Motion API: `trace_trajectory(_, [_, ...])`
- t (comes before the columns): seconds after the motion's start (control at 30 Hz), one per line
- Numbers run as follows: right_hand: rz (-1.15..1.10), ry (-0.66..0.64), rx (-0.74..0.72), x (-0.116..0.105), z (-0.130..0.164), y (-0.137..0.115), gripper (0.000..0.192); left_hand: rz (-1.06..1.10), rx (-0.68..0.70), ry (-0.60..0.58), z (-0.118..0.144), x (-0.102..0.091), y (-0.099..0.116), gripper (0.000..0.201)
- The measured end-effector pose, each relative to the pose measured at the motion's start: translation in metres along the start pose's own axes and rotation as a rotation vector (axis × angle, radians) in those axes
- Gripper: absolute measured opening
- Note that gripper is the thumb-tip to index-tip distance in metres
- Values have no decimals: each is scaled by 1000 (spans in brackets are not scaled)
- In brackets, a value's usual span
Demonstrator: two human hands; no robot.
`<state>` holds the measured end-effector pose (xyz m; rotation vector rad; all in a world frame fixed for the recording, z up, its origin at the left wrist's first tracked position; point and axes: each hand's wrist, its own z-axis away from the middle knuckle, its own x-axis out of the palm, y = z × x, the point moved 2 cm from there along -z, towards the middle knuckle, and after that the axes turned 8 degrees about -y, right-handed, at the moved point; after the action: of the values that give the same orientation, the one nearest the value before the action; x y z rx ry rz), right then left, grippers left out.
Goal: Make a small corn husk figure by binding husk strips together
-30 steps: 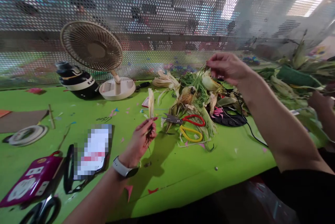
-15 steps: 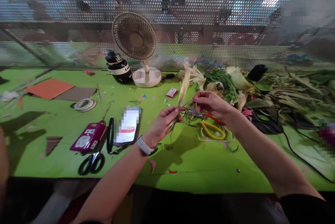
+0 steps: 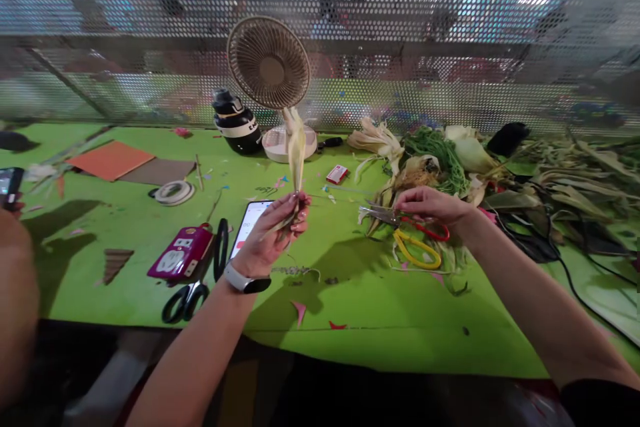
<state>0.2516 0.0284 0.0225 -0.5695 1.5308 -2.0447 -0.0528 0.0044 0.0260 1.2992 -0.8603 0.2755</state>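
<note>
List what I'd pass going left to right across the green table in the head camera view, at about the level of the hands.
Pink power strip → black scissors → phone → left hand pinching a rolled corn husk upright → right hand on the red-handled scissors → black cable.

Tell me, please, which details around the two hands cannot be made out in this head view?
- Red-handled scissors: grip hidden under the right hand.
- Corn husk: its base is buried in the left hand.
- Phone: partly behind the left hand.
- Black scissors: blades covered by the pink box.
</note>
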Motion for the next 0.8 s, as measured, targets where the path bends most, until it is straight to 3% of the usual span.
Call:
trace_trajectory(0.17, [107, -41, 95, -32, 11, -1, 21, 24, 114, 134, 9, -12, 30, 11])
trace_trajectory(0.27, [49, -33, 56, -37, 11, -3, 23, 27, 209, 214, 12, -14, 50, 18])
trace_trajectory(0.43, [-124, 167, -94, -44, 17, -7, 20, -117, 164, 248, 6, -11, 68, 21])
trace_trajectory(0.53, [-226, 258, -112, -46, 31, -13, 15, -231, 108, 201, -14, -7, 66, 17])
trace_trajectory(0.63, [-369, 286, -121, -40, 40, -21, 11, -362, 35, 143, -50, 0, 59, 13])
trace_trajectory(0.73, [-561, 397, -210, -27, 41, -27, 13, -526, -31, 108, -87, 7, 50, 8])
trace_trajectory(0.8, [-624, 473, -257, -14, 39, -27, 13, -650, -70, 174, -100, 7, 43, 5])
